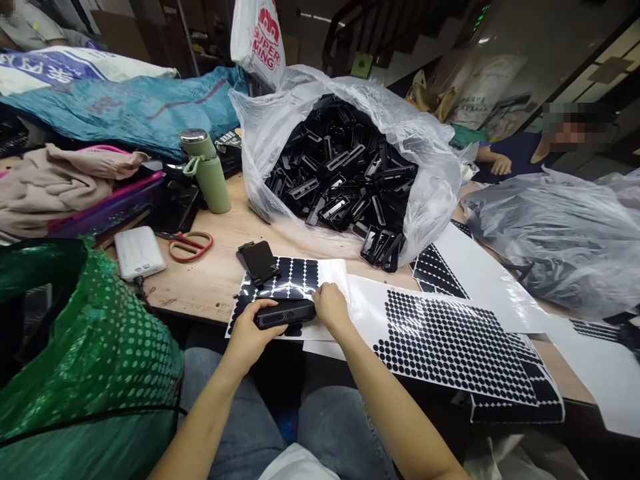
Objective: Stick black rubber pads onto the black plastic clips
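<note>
A long black plastic piece with a patterned surface (286, 313) is gripped at its left end by my left hand (251, 335). Close to the other end of that piece, my right hand (331, 307) has its fingers curled together; what they pinch, if anything, is hidden. Under both hands lies a white sheet of black rectangular stickers (301, 272). A flat black holder-like part (259, 261) rests on that sheet's upper left. To the right, another sheet (450, 340) carries rows of small round black stickers.
Behind the sheets stands a big clear plastic bag (440, 160) full of black plastic parts (340, 173). A green flask (213, 177), red-handled scissors (193, 248) and a white power bank (139, 252) are at left. A green bag (115, 353) flanks the table; another person (515, 157) sits at right.
</note>
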`<state>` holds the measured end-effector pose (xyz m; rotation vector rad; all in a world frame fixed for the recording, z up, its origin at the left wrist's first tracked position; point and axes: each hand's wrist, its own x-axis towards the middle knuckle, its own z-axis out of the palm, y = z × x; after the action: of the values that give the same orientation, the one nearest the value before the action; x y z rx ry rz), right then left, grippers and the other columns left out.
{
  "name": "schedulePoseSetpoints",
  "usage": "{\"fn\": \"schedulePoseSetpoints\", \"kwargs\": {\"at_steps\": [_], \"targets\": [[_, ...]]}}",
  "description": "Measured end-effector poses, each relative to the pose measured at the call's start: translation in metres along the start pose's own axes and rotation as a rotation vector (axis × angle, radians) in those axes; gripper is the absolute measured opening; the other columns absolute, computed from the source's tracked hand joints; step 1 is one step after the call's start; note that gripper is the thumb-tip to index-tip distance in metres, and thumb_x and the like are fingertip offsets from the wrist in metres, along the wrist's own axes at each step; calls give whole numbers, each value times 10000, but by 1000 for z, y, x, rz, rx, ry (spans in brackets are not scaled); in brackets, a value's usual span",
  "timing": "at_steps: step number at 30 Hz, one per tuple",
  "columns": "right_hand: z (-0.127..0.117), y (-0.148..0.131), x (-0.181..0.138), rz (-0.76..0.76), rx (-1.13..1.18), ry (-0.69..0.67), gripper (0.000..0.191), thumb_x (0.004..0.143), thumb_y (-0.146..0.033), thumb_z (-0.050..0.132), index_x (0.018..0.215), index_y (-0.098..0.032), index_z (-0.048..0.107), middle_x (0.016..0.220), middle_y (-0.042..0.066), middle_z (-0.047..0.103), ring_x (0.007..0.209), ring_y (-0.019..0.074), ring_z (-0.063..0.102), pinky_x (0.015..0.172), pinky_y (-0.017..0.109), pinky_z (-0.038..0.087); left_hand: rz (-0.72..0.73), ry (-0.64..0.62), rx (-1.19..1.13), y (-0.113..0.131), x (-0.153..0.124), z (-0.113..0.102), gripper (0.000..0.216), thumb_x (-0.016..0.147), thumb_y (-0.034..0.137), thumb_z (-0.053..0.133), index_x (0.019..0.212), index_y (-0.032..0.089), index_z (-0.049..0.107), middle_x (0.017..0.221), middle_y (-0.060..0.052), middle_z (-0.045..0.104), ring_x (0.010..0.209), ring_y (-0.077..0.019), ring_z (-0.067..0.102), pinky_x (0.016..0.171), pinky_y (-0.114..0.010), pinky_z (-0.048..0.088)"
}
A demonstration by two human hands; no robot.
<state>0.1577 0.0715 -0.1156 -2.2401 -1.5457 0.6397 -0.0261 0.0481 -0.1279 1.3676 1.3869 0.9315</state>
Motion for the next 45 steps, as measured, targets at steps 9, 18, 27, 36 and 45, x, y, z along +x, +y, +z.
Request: {"fn": "schedulePoseSetpoints", "kwargs": {"at_steps": [9,18,27,36,45], "targets": [[2,1,-3,11,34,31,135,805,-202,464,875,-148,566,938,119,607,843,228,575,706,302,401,15,-56,10,-3,-2,-9,470,539,257,731,996,199,636,1006,-57,624,946,-243,575,887,-395,404],[0,5,-4,2,168,72,108,786,-207,477,809,-145,562,920,150,598,841,252,564,724,342,395,7,-51,13,-2,-5,-4,526,507,340,776,995,190,654,986,-67,638,960,-252,576,903,-408,402],[-46,-10,-62,-282,682,-223,140,786,-323,515,719,-201,527,833,10,566,796,157,528,706,277,401,26,-42,-95,22,-13,12,496,513,307,785,973,166,664,941,-73,651,882,-232,601,821,-377,462],[-52,-9,-77,-256,608,-220,127,775,-275,513,681,-195,540,997,38,522,900,172,510,762,309,396,147,-66,5,39,-22,21,428,524,286,775,938,213,696,905,-42,558,849,-205,561,805,-348,446],[-52,-9,-84,-203,606,-197,118,760,-267,515,674,-197,555,1024,55,524,914,192,513,763,328,404,143,-70,47,43,-28,25,420,537,317,770,940,220,700,941,-66,581,1063,-274,494,933,-408,374]]}}
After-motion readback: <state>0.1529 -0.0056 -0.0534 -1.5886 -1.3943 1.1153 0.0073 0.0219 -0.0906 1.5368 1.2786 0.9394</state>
